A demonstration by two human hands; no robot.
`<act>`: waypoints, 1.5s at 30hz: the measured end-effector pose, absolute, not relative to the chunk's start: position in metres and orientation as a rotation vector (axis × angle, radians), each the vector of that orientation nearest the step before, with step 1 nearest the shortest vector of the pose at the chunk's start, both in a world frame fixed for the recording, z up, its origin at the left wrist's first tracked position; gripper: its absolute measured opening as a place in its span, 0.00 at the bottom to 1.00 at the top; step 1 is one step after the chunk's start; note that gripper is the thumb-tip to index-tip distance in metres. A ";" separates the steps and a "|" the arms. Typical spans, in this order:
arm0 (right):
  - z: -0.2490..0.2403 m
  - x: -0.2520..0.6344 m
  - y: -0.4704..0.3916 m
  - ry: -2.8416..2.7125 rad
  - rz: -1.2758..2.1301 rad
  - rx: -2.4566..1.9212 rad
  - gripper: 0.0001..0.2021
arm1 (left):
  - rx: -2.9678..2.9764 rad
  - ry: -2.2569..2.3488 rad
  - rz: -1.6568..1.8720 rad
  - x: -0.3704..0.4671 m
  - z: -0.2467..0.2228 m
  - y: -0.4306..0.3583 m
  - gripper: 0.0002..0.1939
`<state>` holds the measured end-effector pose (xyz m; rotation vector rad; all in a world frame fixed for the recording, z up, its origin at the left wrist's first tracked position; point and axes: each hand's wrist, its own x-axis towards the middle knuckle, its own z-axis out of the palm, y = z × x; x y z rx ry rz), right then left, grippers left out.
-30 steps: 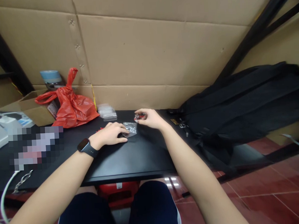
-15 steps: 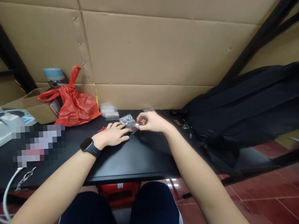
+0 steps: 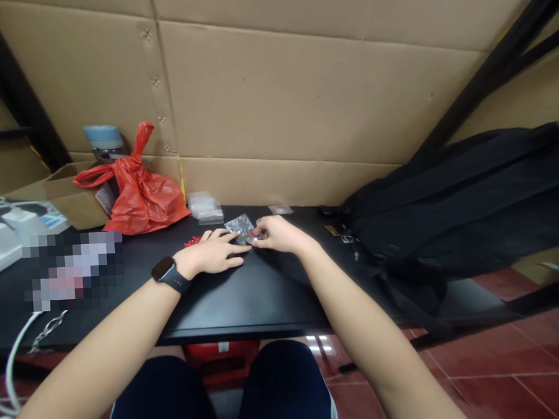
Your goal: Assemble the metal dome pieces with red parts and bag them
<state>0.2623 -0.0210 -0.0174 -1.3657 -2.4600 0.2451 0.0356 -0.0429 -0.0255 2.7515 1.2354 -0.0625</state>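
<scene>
My left hand [image 3: 213, 251] lies flat on the black tabletop with its fingers spread, a dark watch on the wrist. Its fingertips touch the near edge of a clear plastic bag [image 3: 240, 225]. Small red pieces [image 3: 193, 241] show just beyond its knuckles, partly covered by the hand. Pinched at the bag's right side, my right hand [image 3: 276, 234] holds a small red item [image 3: 253, 233] between thumb and fingers. The item's full shape is hidden by the fingers.
Behind stand a stack of clear bags [image 3: 205, 208], a red plastic bag [image 3: 145, 201] and a cardboard box [image 3: 80, 201]. A small clear packet [image 3: 280, 209] lies near the cardboard wall. A black backpack [image 3: 467, 206] fills the right side; a power strip [image 3: 0, 252] is at far left.
My right hand has moved slightly left and down, closer to the left fingertips, with the red item. The small packet behind it shows more fully. My left hand has barely moved.
</scene>
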 end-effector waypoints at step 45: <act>-0.031 0.271 -0.002 -2.319 0.508 -1.138 0.07 | 2.563 1.529 0.683 0.036 -0.030 -0.023 0.14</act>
